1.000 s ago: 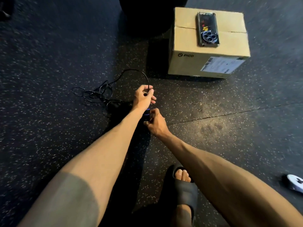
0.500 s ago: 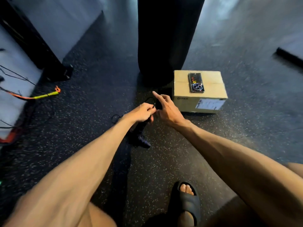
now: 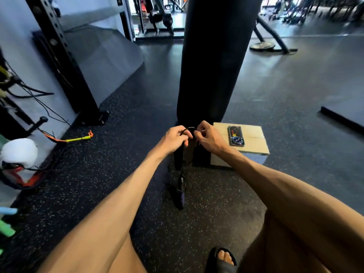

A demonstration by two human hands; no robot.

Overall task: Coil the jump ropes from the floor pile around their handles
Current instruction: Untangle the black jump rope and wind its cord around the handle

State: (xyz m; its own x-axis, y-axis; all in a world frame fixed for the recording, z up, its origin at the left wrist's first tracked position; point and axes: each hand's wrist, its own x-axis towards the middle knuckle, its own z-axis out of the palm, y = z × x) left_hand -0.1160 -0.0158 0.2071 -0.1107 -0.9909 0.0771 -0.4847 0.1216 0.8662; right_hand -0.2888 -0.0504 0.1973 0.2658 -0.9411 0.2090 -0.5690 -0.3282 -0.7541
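A thin black jump rope [image 3: 189,128] arches between my two hands, held up in front of a black punching bag. My left hand [image 3: 175,138] grips the rope and the top of a dark handle [image 3: 178,160] that hangs down from it. My right hand [image 3: 208,137] pinches the rope just to the right. Below them a second dark handle with a purple band [image 3: 180,196] dangles with loose rope just above the speckled floor.
A cardboard box [image 3: 254,142] with a phone [image 3: 235,136] on top stands right of my hands. The punching bag [image 3: 212,60] rises just behind. A rack post [image 3: 65,62], a white boxing glove [image 3: 18,152] and a yellow-orange rope [image 3: 76,138] lie left. My sandalled foot [image 3: 222,259] is below.
Both hands have lifted the rope and handles off the floor pile. My right hand went from open to pinching the rope. The view has tilted upward.
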